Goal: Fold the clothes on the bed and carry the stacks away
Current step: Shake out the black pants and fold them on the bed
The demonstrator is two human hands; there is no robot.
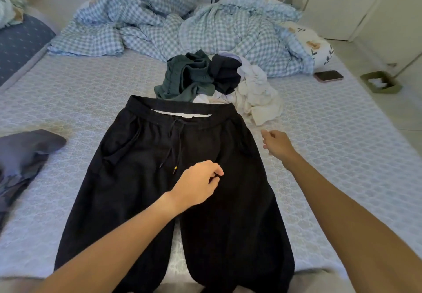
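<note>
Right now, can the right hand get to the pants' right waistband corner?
Probably yes: the right hand hovers beside the black pants, nothing lying between it and that corner; the white clothes sit further back.

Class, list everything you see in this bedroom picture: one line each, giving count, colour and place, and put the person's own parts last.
trousers: one, black, spread flat mid-bed
clothes pile: one heap, green, black, white, beyond the waistband
grey garment: one, bed's left edge
duvet: one, blue-white check, crumpled at far end
phone: one, dark, far right of bed
bed: one, pale patterned cover
box: one, olive, floor right
left hand: over the trousers, fingers curled
right hand: beside the trousers' right edge, empty
</note>
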